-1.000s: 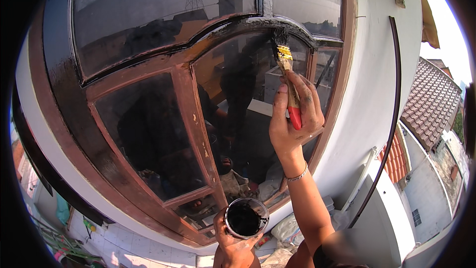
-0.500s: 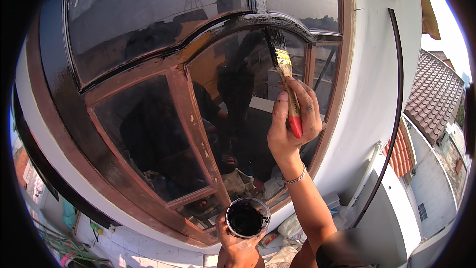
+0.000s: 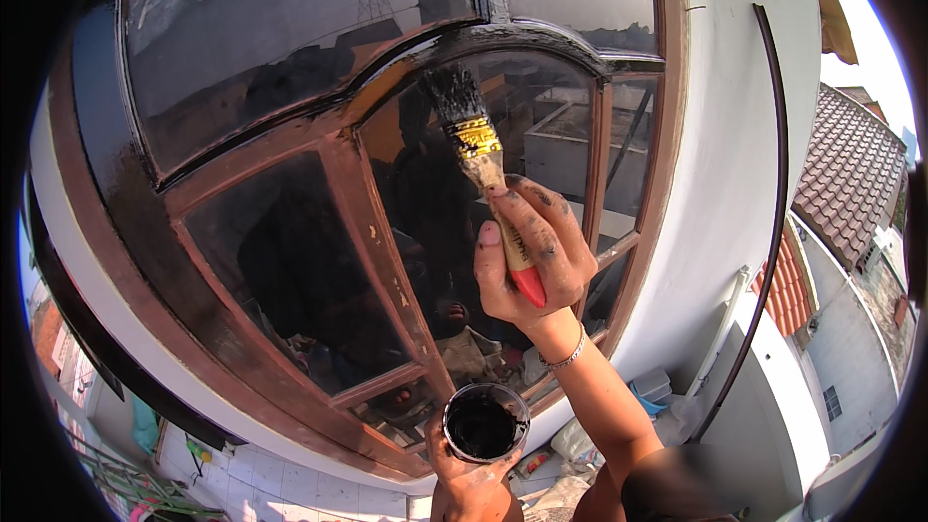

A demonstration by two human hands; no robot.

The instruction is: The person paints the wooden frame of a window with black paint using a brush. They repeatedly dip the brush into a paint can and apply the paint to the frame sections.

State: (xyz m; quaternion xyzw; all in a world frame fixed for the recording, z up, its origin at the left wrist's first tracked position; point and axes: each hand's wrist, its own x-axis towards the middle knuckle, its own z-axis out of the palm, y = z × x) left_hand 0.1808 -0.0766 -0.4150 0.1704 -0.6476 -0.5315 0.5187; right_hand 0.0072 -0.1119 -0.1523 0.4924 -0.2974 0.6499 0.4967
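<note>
My right hand is closed around the handle of a paintbrush, which has a red end and a yellow ferrule. Black paint coats its bristles, which point up and left at the curved upper bar of a wooden window frame; I cannot tell whether they touch it. Lower down, my left hand grips a clear cup holding black paint. The frame's upper bars are painted black, while the lower bars are reddish brown with chipped spots. Dark smears mark the fingers of my right hand.
Dark glass panes fill the frame and reflect the surroundings. A white wall stands to the right, with a dark hose hanging along it. Below lie a white tiled floor, bags and a bluish plastic container.
My right hand and the paintbrush have moved left and slightly down, the bristles shifting left along the curved bar. The cup in my left hand has hardly moved.
</note>
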